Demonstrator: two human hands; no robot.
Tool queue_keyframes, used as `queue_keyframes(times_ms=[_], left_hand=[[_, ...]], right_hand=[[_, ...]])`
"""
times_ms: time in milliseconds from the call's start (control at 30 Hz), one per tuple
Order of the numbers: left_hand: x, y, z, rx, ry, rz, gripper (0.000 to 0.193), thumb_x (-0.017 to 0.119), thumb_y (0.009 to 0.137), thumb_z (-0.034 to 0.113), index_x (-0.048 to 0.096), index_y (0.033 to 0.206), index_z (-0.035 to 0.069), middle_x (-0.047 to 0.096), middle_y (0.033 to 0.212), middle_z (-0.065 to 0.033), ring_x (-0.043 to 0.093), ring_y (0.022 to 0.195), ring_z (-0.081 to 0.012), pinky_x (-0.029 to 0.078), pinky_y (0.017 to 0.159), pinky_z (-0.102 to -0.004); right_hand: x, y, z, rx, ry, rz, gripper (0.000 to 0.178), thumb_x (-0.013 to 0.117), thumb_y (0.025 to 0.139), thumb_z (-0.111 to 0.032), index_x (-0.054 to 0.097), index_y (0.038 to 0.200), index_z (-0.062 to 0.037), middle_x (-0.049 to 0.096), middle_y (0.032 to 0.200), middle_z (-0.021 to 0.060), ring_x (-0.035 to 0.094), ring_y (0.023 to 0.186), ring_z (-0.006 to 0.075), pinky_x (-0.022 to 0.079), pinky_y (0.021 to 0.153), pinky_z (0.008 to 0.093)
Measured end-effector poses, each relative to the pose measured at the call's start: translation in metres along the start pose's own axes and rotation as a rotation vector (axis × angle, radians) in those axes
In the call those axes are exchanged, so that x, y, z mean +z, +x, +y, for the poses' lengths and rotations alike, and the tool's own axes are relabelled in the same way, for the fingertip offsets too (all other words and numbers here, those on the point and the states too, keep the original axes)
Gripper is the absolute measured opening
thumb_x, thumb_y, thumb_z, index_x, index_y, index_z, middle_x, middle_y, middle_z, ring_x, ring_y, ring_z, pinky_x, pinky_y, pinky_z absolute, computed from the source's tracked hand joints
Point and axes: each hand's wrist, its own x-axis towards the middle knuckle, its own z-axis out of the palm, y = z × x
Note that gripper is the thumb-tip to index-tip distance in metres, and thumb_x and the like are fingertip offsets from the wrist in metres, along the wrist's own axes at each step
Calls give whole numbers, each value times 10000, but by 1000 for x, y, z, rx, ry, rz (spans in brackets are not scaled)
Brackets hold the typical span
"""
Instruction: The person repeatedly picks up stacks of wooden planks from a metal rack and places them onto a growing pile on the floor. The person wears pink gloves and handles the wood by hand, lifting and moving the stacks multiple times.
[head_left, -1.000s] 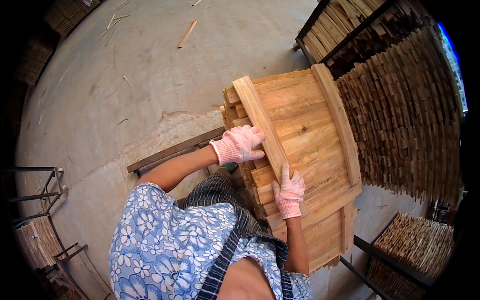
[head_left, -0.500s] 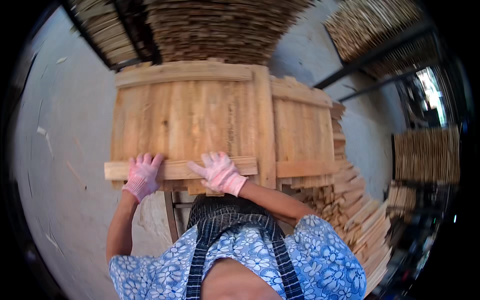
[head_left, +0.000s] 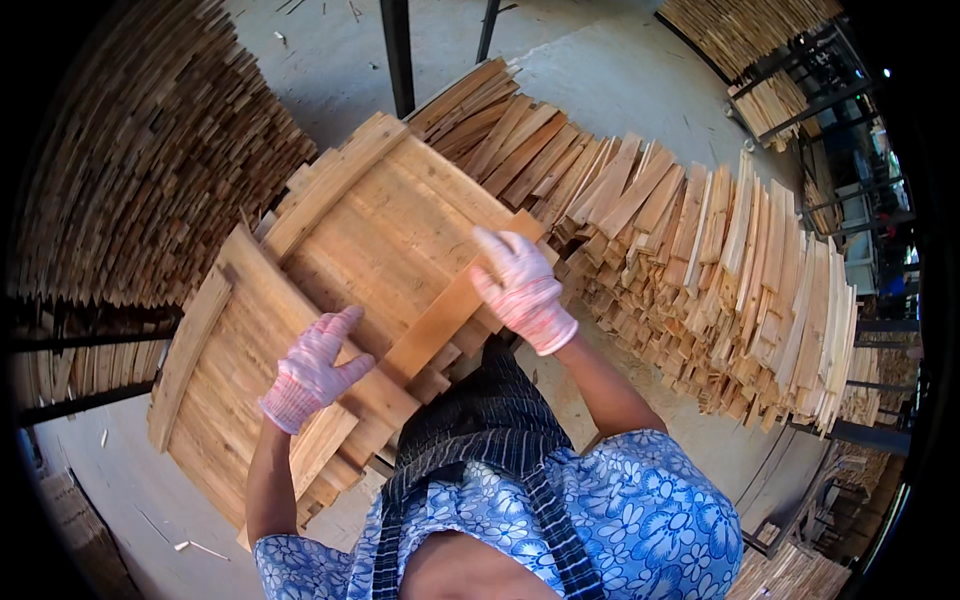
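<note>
Already, the near strip [head_left: 438,321] and far strip [head_left: 335,190] edge the slatted panel [head_left: 380,250]; fastening cannot be told.
Left hand [head_left: 313,366], grip wide, just beside the near strip; right hand [head_left: 525,290] over its right end, closure unclear.

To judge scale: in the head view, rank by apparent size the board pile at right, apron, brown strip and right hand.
1. Board pile
2. Apron
3. Brown strip and right hand: unsure; the strip looks longer but narrower, and the hand covers part of it.
</note>
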Motion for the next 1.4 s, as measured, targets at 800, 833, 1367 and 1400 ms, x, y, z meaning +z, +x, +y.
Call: queue_keyframes(times_ms=[800, 833, 1367, 1400], left_hand=[[417, 606, 231, -376, -176, -475, 1350, 708, 711, 832, 140, 1651, 46, 351, 1580, -310, 395, 1449, -474, 362, 1191, -504], [422, 609, 235, -363, -131, -436, 1346, 702, 716, 831, 140, 1649, 41, 354, 1577, -313, 396, 1447, -477, 363, 1190, -505], [415, 607, 277, -240, -218, -632, 1196, 759, 748, 714, 336, 1477, -134, 619, 1332, -312, 638, 1251, -374, 510, 1036, -427], [417, 607, 277, -217, -186, -577, 1160, 822, 696, 640, 365, 1430, -133, 663, 1245, -280, 693, 1138, -349, 546, 966, -409]], right_hand=[[-103, -14, 496, 1376, -952, -176, 1018, 732, 817, -638, 334, 1572, -83, 527, 1359, 297, 441, 1343, 468, 365, 1109, 573], [-107, -11, 495, 1374, -868, -161, 1025, 750, 805, -630, 336, 1567, -84, 540, 1332, 282, 464, 1318, 449, 406, 1083, 556], [-145, -2, 529, 1647, -400, 131, 1022, 810, 764, -490, 347, 1559, -47, 457, 1419, 354, 565, 1256, 524, 489, 1049, 536], [-147, -7, 534, 1609, -406, 98, 982, 812, 760, -522, 432, 1462, 50, 514, 1385, 364, 574, 1262, 506, 481, 1064, 519]])
